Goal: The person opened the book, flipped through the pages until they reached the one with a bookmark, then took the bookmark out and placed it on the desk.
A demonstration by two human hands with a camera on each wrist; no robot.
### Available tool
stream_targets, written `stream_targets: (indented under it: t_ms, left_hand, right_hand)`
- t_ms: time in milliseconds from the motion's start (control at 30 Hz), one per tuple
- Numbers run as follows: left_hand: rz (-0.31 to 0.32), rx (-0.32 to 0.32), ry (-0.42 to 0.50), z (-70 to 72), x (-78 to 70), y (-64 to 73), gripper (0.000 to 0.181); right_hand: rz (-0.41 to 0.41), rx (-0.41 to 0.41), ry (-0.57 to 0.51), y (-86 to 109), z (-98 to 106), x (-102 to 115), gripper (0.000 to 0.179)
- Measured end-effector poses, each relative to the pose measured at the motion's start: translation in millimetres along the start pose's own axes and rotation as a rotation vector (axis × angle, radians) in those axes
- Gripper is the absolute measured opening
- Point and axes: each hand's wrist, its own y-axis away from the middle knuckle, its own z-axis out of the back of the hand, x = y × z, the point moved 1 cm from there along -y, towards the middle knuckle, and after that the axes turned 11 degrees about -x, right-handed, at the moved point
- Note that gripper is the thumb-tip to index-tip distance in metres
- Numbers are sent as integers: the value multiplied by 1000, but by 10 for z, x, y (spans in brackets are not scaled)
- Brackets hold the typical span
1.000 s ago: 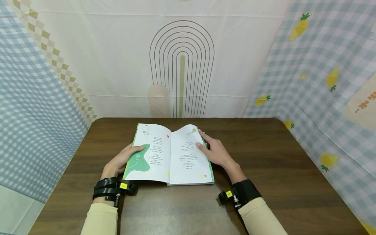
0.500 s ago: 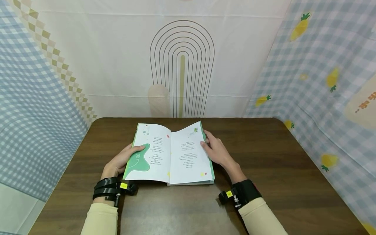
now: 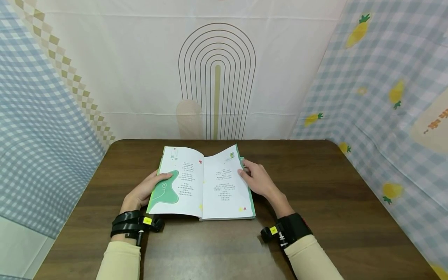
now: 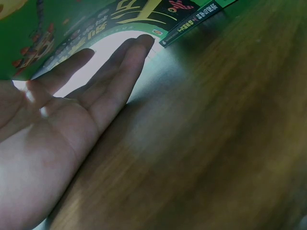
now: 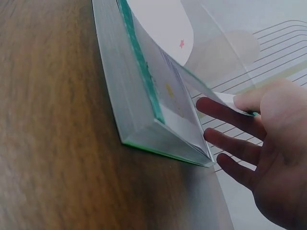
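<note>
An open book (image 3: 190,190) with white printed pages and green edges lies on the wooden table, its left side slightly raised. My left hand (image 3: 143,190) holds that side, thumb on the green-decorated page and fingers under the cover. The left wrist view shows these fingers (image 4: 112,91) beneath the green illustrated cover (image 4: 72,28). At the right edge, my right hand (image 3: 260,181) pinches a page (image 3: 225,186) lifted off the stack. In the right wrist view, thumb and index finger of the right hand (image 5: 283,143) grip its edge, while the other fingers are spread near the page block (image 5: 127,96).
The brown wooden table (image 3: 315,194) extends around the book on all sides. A white cloth with arch lines (image 3: 217,77) hangs behind it. Checked blue cloths hang at left and right. Black camera straps (image 3: 294,229) circle both wrists.
The right page's upper corner has come up off the stack, and my right hand has shifted slightly outward to its edge. The left hand stays where it was.
</note>
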Motion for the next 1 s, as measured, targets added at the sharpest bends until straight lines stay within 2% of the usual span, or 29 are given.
stream_targets:
  t_ms: [167,667,1000]
  left_hand:
    - [0,-6,-2,-6,-1,2,64]
    - [-8,10,6,-7,5,-8,61]
    - [-7,-1,-4,-12,1,-1,62]
  right_hand:
    - [12,-6,0,-5,-2,-7,10]
    - [-17,-8,-12,2,-1,4,10]
    - [-20,-8,-10,0,-7,6,10]
